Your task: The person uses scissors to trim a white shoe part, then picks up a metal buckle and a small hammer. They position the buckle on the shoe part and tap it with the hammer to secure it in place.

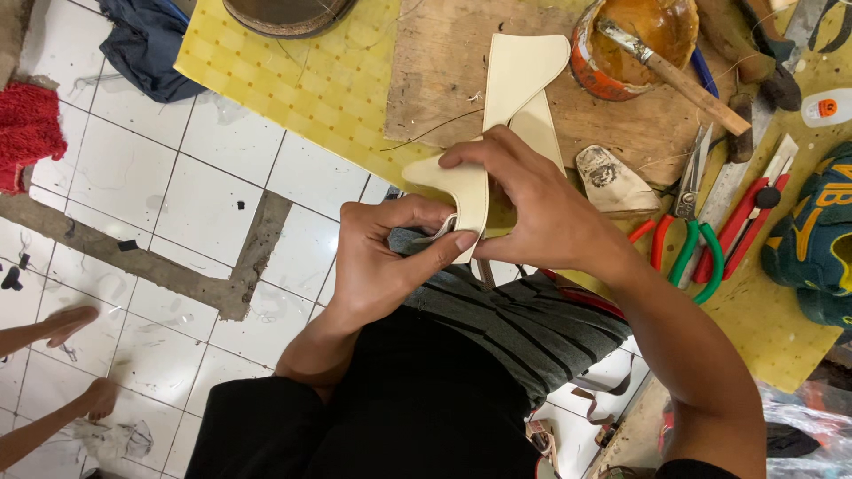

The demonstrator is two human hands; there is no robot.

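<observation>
Yellow mat (pixel 302 84) bears a glue tin (pixel 632 44) with brush (pixel 674 75); my left hand (pixel 382 266) and right hand (pixel 532 213) pinch a cream piece (pixel 461 191).

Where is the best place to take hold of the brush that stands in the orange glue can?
Probably the wooden handle end of the brush, coming from the right. It juts out past the orange glue can rim, bare and free, while the bristle end sits in the glue.

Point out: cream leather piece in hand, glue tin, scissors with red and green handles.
cream leather piece (pixel 469 191): head view, flat face below the right fingers.
glue tin (pixel 593 71): head view, orange outer wall.
scissors (pixel 685 253): head view, green handle loop.
</observation>
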